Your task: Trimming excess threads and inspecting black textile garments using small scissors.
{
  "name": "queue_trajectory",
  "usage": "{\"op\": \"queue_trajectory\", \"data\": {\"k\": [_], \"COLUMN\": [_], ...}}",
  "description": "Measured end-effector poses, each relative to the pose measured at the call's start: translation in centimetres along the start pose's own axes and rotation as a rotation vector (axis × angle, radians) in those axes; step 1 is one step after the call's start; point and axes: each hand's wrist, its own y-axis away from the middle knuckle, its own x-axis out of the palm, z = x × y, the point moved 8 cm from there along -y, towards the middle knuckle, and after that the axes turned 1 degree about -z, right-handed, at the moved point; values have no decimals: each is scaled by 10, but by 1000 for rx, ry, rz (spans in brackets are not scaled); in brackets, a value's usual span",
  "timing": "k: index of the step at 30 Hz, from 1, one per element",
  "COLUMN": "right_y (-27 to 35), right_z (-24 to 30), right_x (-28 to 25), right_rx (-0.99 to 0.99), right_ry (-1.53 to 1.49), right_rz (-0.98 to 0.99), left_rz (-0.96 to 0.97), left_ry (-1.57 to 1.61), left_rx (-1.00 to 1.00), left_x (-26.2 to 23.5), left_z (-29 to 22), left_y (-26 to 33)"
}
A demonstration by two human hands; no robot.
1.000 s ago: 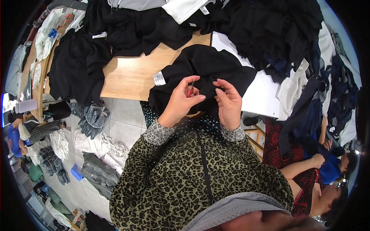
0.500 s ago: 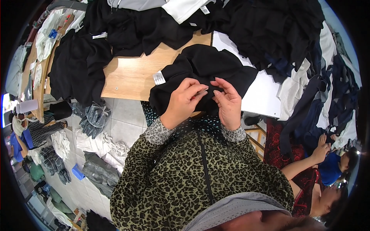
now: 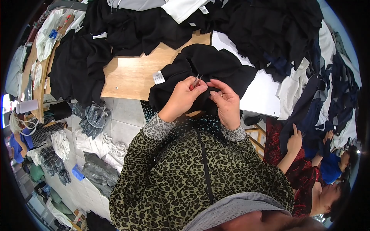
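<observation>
My left hand (image 3: 184, 98) clenches small snips (image 3: 195, 81); my right hand (image 3: 226, 103) pinches the black garment (image 3: 216, 67). Trimming seems underway, piles remain.

A small white rectangular label (image 3: 158, 77) hangs at the left edge of the black garment (image 3: 208, 69) I am working on, lying over the wooden counter (image 3: 131, 75). A second white tag (image 3: 100, 35) shows on the black cloth heaped at the counter's far left, and another small one (image 3: 204, 9) sits on the white garment (image 3: 181, 8) at the top. Their print is too small for me to make out.
</observation>
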Motion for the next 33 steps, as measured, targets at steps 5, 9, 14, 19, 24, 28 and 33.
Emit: {"op": "queue_trajectory", "data": {"k": [5, 9, 14, 19, 24, 28, 33], "right_y": [0, -1, -2, -5, -6, -3, -1], "right_z": [7, 7, -5, -8, -15, -8, -2], "right_x": [1, 0, -2, -9, -18, -15, -14], "right_rx": [-148, -122, 117, 63, 44, 39, -7], "right_ry": [226, 182, -166, -154, -89, -158, -127], "right_rz": [2, -13, -77, -88, -111, -121, -111], "left_rz": [-6, 17, -96, -80, -79, -62, -60], "left_ry": [2, 108, -38, -120, -158, -145, -147], "left_rx": [3, -53, 74, 87, 83, 66, 81], "left_x": [-1, -1, -15, -18, -16, -15, -14], "left_z": [-7, -1, -7, -5, -4, -4, -5], "left_y": [1, -1, 3, 13, 17, 18, 18]}}
